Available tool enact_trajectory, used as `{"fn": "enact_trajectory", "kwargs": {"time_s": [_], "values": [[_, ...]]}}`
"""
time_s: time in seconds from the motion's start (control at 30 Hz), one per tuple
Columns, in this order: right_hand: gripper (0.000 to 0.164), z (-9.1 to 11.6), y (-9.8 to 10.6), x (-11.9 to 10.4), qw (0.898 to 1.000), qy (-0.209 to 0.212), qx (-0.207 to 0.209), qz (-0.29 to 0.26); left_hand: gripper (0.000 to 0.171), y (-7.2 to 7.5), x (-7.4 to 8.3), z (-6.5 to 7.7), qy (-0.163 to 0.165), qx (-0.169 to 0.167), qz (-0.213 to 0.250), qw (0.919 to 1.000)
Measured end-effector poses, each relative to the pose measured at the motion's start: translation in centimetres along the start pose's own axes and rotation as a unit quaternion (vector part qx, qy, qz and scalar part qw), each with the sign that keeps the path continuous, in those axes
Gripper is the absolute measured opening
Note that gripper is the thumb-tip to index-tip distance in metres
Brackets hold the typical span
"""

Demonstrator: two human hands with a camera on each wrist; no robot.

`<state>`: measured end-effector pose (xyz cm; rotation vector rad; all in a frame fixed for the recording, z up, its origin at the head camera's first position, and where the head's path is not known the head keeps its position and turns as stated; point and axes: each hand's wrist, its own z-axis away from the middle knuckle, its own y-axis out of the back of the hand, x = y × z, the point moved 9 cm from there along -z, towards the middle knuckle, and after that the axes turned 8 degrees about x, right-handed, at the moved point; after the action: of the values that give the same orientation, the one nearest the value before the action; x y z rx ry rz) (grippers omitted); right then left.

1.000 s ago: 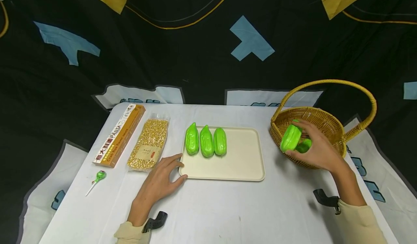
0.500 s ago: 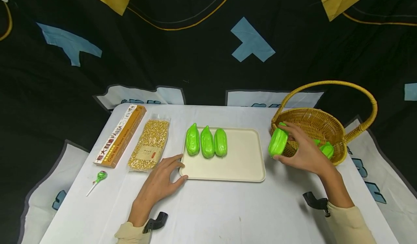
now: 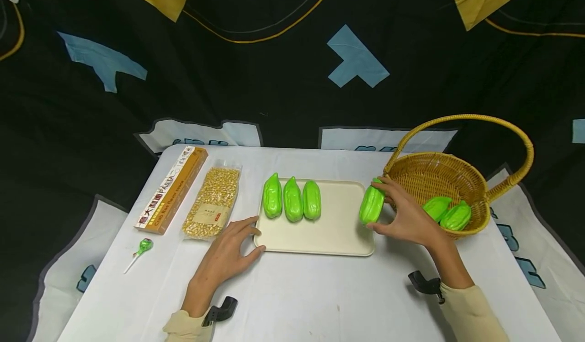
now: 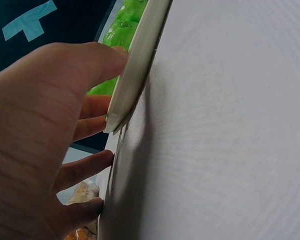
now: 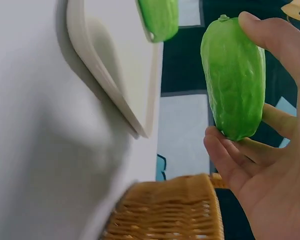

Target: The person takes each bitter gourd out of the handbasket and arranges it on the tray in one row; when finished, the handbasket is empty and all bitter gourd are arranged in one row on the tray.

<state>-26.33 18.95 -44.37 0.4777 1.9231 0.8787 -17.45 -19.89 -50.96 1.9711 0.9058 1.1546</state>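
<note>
Head: R hand (image 3: 408,217) clamped on green veg (image 3: 372,205) by its two ends, above tray (image 3: 340,220), R edge. Three like veg (image 3: 293,200) lie L of grip; basket (image 3: 427,174) just R.
L wrist: L hand (image 4: 45,135), fingers apart, touching tray rim; light pressure prob. best for steadying.
R wrist: thumb opp. fingertips, sides free; lift shd. clear rim, long axis parallel w/ row.

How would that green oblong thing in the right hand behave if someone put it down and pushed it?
The green oblong thing would probably roll, being rounded, though its lengthwise ridges might slow it. It seems stiff: the right hand holds its ends without visible bending.
</note>
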Motion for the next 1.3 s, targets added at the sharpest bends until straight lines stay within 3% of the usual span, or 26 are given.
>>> {"fn": "enact_trajectory", "kwargs": {"time_s": [0.6,0.93,1.3], "values": [[0.103,-1.5,-5.0,-0.5,0.999,0.012,-0.039,-0.016,0.035,0.3,0.3,-0.1,-0.008,0.007,0.002,0.9999],[0.105,-2.9,-7.7,0.0,0.996,-0.016,-0.081,-0.015,0.035,0.3,0.1,0.1,-0.006,0.007,-0.001,1.0],[0.106,-4.6,-9.6,0.1,0.995,-0.01,-0.101,-0.003,0.035,0.2,0.0,0.0,-0.009,0.005,0.0,0.9999]]}}
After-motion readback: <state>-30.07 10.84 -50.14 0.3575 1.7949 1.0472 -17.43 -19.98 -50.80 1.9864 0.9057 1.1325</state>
